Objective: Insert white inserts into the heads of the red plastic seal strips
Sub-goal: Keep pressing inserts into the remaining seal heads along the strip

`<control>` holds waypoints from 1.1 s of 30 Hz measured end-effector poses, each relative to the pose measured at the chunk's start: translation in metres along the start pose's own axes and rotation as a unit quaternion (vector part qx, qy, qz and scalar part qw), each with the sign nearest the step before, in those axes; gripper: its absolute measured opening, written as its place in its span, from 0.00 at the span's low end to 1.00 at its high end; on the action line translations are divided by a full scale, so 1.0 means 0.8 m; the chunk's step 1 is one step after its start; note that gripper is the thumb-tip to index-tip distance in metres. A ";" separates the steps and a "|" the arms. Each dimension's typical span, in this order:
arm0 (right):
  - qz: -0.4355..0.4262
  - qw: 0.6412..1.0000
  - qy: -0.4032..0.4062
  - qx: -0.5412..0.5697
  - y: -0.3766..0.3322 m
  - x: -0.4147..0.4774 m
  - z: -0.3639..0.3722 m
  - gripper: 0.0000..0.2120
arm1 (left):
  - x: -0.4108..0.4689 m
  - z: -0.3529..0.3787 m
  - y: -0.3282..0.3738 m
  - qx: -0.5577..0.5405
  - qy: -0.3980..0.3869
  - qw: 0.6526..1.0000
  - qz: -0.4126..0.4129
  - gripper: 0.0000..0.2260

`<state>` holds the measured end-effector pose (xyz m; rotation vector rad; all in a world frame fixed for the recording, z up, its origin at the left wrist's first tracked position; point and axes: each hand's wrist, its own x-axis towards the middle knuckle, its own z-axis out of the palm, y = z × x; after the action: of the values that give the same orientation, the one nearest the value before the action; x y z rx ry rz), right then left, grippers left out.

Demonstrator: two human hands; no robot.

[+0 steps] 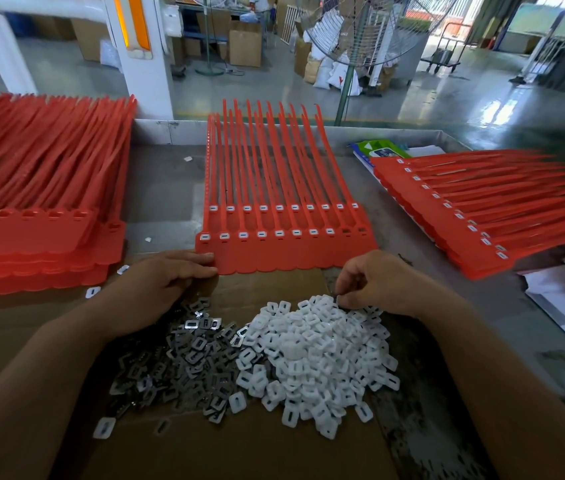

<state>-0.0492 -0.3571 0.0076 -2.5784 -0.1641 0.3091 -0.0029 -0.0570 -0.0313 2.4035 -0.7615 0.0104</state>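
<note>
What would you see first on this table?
The comb-like red plastic seal strips, fanned in stacks left, middle and right. Then the heap of white square plastic inserts up front, where the right hand pinches one, beside a pile of grey metal clips.

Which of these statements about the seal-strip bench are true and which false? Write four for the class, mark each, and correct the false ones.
1. The right hand pinches at the pile of white inserts. True.
2. Every head in the front row of the middle red sheet holds an insert. False: the two heads at its right end are empty.
3. The left hand is lifted clear of the red strips. False: its fingers touch the near left corner of the middle red sheet.
4. Grey metal pieces lie left of the white inserts. True.
</note>
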 end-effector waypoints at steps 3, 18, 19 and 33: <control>0.003 1.000 0.010 0.028 0.003 -0.003 0.000 0.08 | 0.001 0.000 0.000 0.003 -0.003 1.000 0.001 0.19; 0.031 0.965 0.160 0.204 0.021 0.005 -0.002 0.12 | 0.004 0.000 0.001 -0.003 -0.003 1.000 0.001 0.19; 0.029 0.963 0.165 0.213 0.021 0.005 -0.002 0.11 | 0.004 0.000 0.001 -0.001 -0.003 1.000 0.002 0.19; 0.043 0.955 0.270 0.112 0.042 0.059 -0.021 0.04 | 0.003 0.000 0.002 -0.005 0.000 1.000 0.001 0.19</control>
<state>0.0024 -0.3854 -0.0050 -2.3480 0.1740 -0.3337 -0.0014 -0.0595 -0.0302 2.3927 -0.7633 0.0063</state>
